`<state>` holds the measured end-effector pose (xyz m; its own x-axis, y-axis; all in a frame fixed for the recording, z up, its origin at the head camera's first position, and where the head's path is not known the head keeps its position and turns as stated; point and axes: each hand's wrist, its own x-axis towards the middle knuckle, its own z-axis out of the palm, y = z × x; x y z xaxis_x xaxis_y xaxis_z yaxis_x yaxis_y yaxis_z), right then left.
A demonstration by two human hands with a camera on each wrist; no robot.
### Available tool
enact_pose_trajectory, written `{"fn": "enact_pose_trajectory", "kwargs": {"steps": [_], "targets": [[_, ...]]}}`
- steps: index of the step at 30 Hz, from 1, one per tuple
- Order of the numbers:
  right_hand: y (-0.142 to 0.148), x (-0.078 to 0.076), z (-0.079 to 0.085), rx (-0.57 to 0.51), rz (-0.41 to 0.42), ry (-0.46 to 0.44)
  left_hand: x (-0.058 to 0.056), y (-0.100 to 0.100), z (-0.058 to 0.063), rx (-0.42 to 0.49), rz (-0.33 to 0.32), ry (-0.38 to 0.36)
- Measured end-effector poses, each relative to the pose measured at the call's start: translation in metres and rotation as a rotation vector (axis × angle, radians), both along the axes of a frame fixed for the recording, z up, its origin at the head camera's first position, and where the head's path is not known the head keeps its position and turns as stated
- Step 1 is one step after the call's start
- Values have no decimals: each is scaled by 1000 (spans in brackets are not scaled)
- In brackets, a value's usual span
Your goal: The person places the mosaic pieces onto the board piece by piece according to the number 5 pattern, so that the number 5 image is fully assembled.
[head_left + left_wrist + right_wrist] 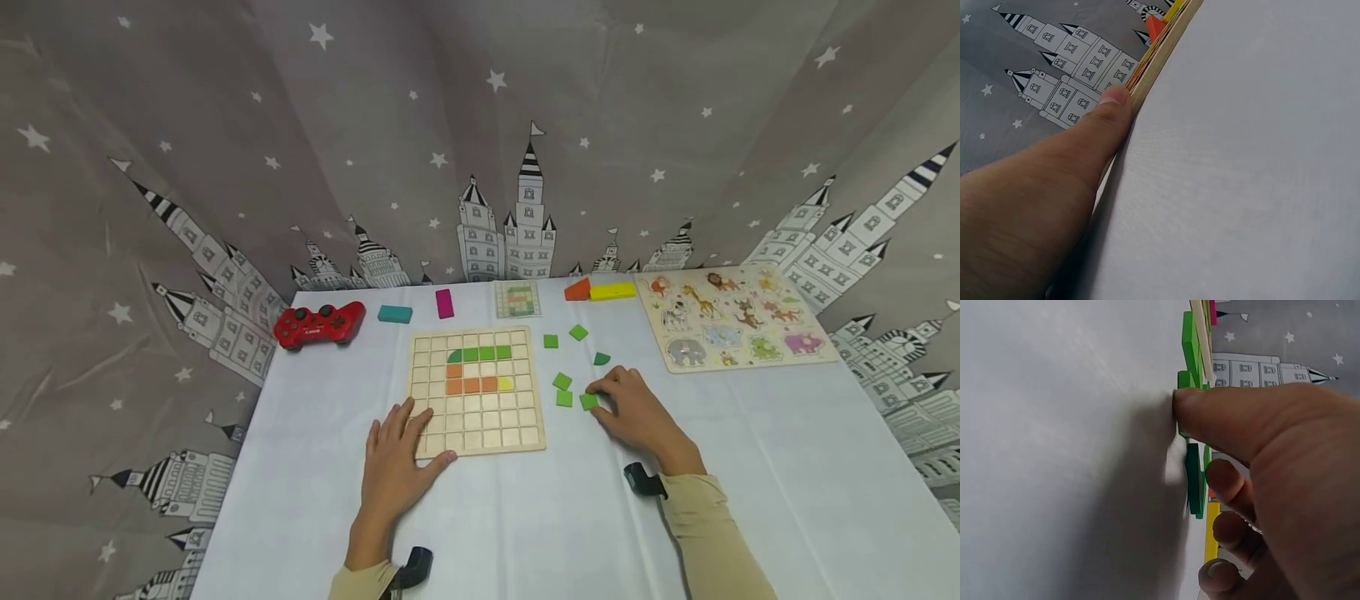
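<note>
A wooden grid board [472,421] lies on the table, its upper half carrying green and orange tiles and a yellow piece. My left hand [396,471] rests at its near left corner with fingers spread; in the left wrist view the thumb touches the edge of the board [1155,69]. To the right of the board, my right hand [637,412] pinches a green square tile [588,402] between thumb and forefinger, at the table surface. In the right wrist view the thumb is against that tile [1184,379]. Beside it lie loose green square tiles [564,399] and a dark green rounded piece [602,359].
Along the back stand a red game controller [318,325], a teal block [394,314], a magenta block [445,303], a small pattern card [517,298], an orange block [577,290] and a yellow block [612,292]. An animal puzzle board [686,312] lies at the back right.
</note>
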<state>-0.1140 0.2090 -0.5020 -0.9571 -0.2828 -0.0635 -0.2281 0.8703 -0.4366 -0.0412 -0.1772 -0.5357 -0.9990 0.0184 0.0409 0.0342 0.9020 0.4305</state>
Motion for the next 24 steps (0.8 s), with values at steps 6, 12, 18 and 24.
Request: {"fn": "enact_pose_trajectory", "kwargs": {"steps": [6,12,18,24], "targets": [[-3,2,1,7,-1,31,1,2,2,3,9,-24],[-43,7,4,-37,32,148,2,0,1,1,16,-37],[-95,3,5,-32,98,167,2,0,3,2,26,-33],[-116,-3,0,17,124,188,0,2,3,-6,17,-24]]}}
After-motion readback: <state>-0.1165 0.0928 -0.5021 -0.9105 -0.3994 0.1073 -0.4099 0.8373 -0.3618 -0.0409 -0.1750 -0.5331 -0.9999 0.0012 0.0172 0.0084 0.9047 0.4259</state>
